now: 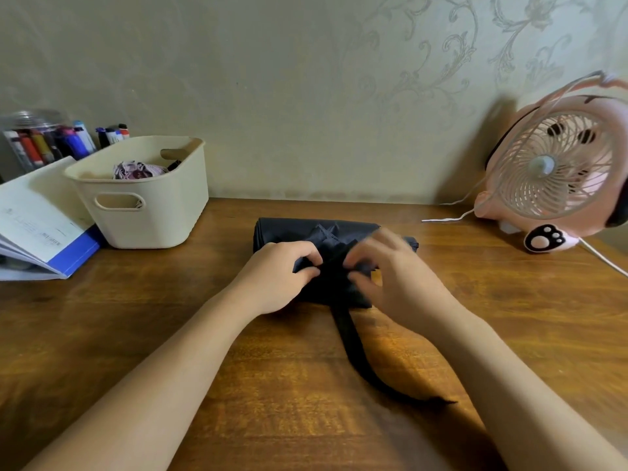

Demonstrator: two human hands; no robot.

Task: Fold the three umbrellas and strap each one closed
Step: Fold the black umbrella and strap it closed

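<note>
Fingers [306, 257] of the left hand [278, 280] curl, pinching the black folded umbrella [289, 231]; the blurred right hand [397, 280] pinches it too. Its strap [350, 338] trails across the tabletop [170, 334].

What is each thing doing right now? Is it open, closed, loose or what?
black umbrella: folded into a bundle, lying flat, not strapped shut.
strap: loose, trailing away from the bundle.
left hand: pinching the umbrella fabric.
right hand: blurred, seems to pinch the fabric too.
fan: upright; spinning or not, cannot tell.
basket: upright, cloth inside.
booklet: lying open.
</note>
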